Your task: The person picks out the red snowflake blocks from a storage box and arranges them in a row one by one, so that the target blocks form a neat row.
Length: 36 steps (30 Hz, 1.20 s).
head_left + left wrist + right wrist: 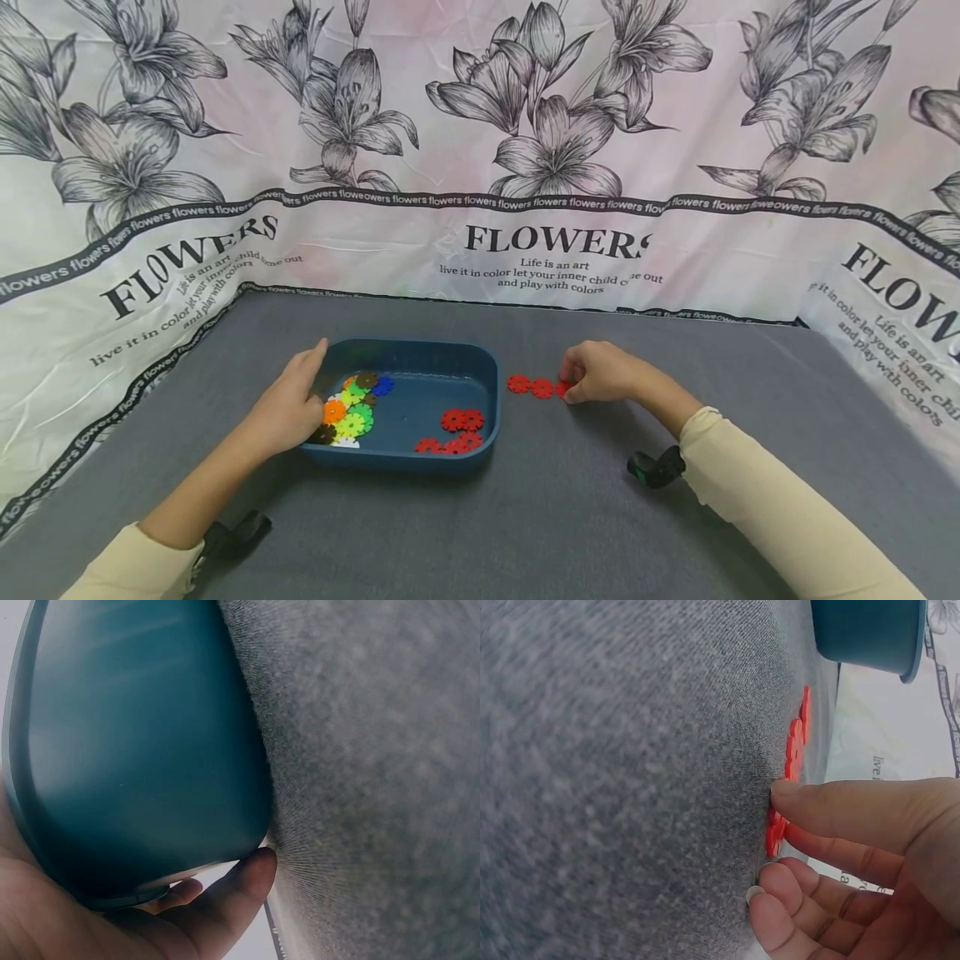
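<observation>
So on the left, the left hand (288, 408) rests against the left wall of the blue tray (442, 354), fingers fairly straight and relaxed, laid along the rim rather than wrapped round anything. The left wrist view shows the palm and a couple of fingertips pressed up against the tray's outer wall where it meets the grey desk (525, 517). Right next to that hand, inside the tray, there's a heap of mixed plastic flower discs (352, 410): orange, green, yellow, blue, brown, a white one at the front. Over at the tray's right front corner is a small bunch of red discs (456, 432), well apart from the mixed pile.

Moving right, outside the tray, a short red chain of discs (531, 387) lies flat on the desk, just beside the tray's right wall. The right hand (600, 372) has its fingers curled and pinches the chain's right end; the right wrist view shows thumb and fingertips closing on the last red disc against the cloth.

Behind everything hangs a flower-print backdrop (555, 242) with "FLOWERS" lettering.
</observation>
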Motion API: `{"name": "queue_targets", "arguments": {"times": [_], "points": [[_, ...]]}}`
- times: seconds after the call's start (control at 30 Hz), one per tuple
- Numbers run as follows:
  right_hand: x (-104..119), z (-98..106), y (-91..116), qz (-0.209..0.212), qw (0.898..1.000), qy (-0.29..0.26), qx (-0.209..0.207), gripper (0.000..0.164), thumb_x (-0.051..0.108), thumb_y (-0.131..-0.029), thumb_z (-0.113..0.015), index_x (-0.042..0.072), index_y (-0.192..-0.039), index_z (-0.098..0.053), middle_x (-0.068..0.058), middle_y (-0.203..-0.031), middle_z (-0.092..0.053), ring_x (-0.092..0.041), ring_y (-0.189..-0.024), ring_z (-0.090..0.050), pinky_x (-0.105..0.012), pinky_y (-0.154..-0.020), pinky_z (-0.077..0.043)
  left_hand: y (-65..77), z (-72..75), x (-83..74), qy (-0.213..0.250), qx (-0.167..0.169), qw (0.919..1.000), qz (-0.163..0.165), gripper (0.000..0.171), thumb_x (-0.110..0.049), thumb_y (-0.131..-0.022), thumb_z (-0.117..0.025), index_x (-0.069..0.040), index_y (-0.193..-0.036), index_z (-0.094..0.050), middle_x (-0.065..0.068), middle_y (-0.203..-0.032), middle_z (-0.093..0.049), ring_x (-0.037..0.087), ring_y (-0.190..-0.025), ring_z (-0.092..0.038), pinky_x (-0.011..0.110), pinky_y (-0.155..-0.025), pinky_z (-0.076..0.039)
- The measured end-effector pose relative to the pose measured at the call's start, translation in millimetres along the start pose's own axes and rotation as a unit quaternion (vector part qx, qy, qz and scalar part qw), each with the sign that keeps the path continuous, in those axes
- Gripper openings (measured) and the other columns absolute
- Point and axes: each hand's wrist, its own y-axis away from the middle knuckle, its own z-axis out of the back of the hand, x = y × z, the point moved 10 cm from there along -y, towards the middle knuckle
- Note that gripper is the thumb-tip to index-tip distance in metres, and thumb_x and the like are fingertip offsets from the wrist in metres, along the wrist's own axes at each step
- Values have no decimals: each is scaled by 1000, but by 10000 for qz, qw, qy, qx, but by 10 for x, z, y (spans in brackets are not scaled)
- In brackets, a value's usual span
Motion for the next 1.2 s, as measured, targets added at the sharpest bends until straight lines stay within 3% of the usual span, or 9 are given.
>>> {"name": "queue_targets", "arguments": {"times": [0.33,0.47,0.57,0.67,0.73,0.9,1.0,1.1,1.2], "points": [[75,26,4,64,9999,35,90,20,9,-82,-77,3,-100,-70,-1,-79,-62,-17,-73,-57,-36,-68,-48,-12,-8,-8,-29,-11,10000,18,79,8,-87,-40,6,-158,-6,35,-156,-14,54,-139,-23,57,-88,-37],[232,142,-12,228,9996,4,-189,21,11,-86,-74,2,-106,-71,-2,-85,-65,-18,-79,-59,-39,-72,-50,-15,-12,-12,-21,-1,10000,-5,79,8,-87,-40,6,-158,-5,35,-156,-14,54,-139,-23,56,-86,-37],[552,260,-24,802,9942,25,-715,17,9,-88,-72,3,-105,-72,-1,-87,-65,-18,-81,-60,-39,-74,-51,-9,-13,-8,-11,17,10000,4,79,8,-87,-40,6,-158,-5,35,-157,-13,54,-139,-23,54,-83,-36],[1009,305,-4,1637,9791,163,-1194,12,4,-87,-70,5,-99,-73,0,-88,-65,-17,-80,-60,-35,-73,-52,-2,-10,-7,-11,27,10000,23,80,8,-87,-40,5,-158,-4,35,-157,-12,55,-139,-22,53,-81,-36],[1322,241,1,2131,9678,473,-1256,10,2,-87,-70,6,-97,-74,0,-89,-64,-17,-79,-60,-32,-73,-51,5,2,-5,-25,12,10000,41,80,8,-87,-40,5,-158,-4,35,-157,-12,55,-139,-21,53,-81,-36],[1806,-233,-120,2681,9576,1029,-225,9,10,-91,-72,9,-100,-74,-2,-98,-65,-19,-91,-62,-30,-80,-51,11,20,-1,-69,-30,10000,42,80,8,-87,-40,5,-158,-5,34,-157,-13,55,-139,-22,53,-80,-36],[1948,-539,-199,2916,9511,876,527,17,15,-92,-72,11,-108,-75,-2,-106,-65,-18,-100,-62,-28,-86,-49,9,17,-4,-91,-47,9999,37,80,8,-86,-40,5,-158,-6,34,-157,-13,55,-140,-22,53,-81,-36],[2044,-767,-225,3236,9375,774,1018,17,11,-92,-72,13,-109,-76,0,-106,-64,-15,-97,-59,-22,-83,-47,10,18,-9,-112,-62,9999,50,80,8,-86,-40,5,-158,-6,34,-157,-14,54,-140,-22,53,-82,-36],[2071,-881,-238,3328,9310,812,1262,17,1,-90,-71,15,-98,-77,3,-95,-62,-11,-87,-53,-18,-72,-43,13,25,-13,-110,-73,9999,50,80,9,-85,-40,5,-158,-7,34,-157,-14,54,-140,-22,54,-84,-37]]}}
